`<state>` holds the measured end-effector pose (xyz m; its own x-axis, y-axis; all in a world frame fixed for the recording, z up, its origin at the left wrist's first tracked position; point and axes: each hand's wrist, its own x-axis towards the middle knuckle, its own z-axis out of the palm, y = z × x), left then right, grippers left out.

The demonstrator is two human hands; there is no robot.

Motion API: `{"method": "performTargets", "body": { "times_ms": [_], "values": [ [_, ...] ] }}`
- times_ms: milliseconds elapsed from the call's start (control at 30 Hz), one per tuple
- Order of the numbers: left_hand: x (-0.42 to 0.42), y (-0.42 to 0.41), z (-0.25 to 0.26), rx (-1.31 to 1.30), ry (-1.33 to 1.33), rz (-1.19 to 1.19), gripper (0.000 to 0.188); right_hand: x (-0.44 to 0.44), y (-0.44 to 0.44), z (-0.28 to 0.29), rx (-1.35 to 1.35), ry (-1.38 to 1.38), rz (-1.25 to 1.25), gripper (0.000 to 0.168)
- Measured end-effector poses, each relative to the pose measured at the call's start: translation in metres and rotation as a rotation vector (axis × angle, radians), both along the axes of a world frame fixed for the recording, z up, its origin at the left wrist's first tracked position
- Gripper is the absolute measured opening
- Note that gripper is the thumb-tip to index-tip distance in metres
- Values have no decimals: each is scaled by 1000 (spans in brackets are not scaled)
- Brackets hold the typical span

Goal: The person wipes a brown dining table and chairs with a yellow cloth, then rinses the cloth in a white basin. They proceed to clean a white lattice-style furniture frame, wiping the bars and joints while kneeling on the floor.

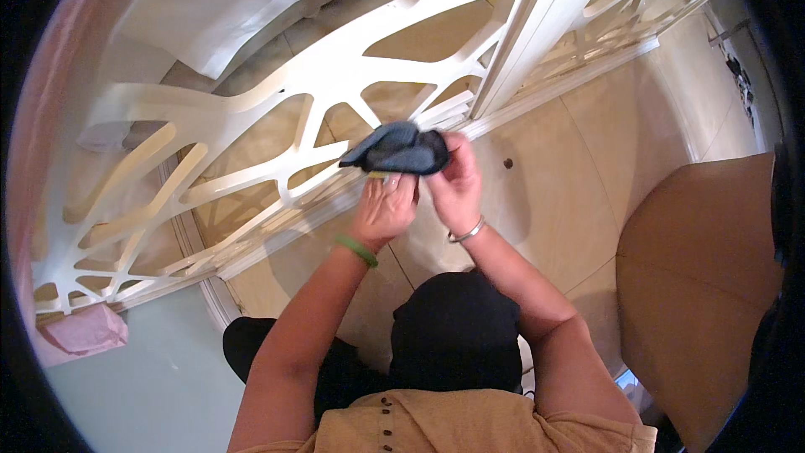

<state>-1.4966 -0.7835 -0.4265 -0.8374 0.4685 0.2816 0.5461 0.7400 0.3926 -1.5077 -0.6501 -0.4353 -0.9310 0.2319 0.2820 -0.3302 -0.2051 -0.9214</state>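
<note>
A folded dark blue-grey cloth [395, 150] is held up in front of me, before a white openwork lattice panel [343, 69]. My left hand [387, 209] grips its underside, with the fingertips hidden beneath the folds. A small yellow edge shows just above those fingers; what it belongs to is unclear. At the cloth's right end, my right hand [458, 185] pinches the dark rim between thumb and fingers. The left wrist wears a green bangle [356, 250], the right a silver bracelet [467, 231].
A white upright post [534, 31] borders the panel on the right. Tiled floor [566, 170] bears a small dark spot [508, 163]. Brown cardboard [698, 270] stands close on my right. A pink wrapped block [88, 330] is at the lower left; white sheeting [233, 6] lies behind the panel.
</note>
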Motion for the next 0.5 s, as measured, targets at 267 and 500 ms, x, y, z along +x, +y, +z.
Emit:
{"method": "performTargets", "body": {
  "times_ms": [267,500],
  "values": [
    [-41,52,-1,34,-159,190,61,-58,8,-5,57,-72,-247,28],
    [-28,35,-13,-54,-84,166,64,-31,-3,-33,54,-279,-76,18]
  ]
}}
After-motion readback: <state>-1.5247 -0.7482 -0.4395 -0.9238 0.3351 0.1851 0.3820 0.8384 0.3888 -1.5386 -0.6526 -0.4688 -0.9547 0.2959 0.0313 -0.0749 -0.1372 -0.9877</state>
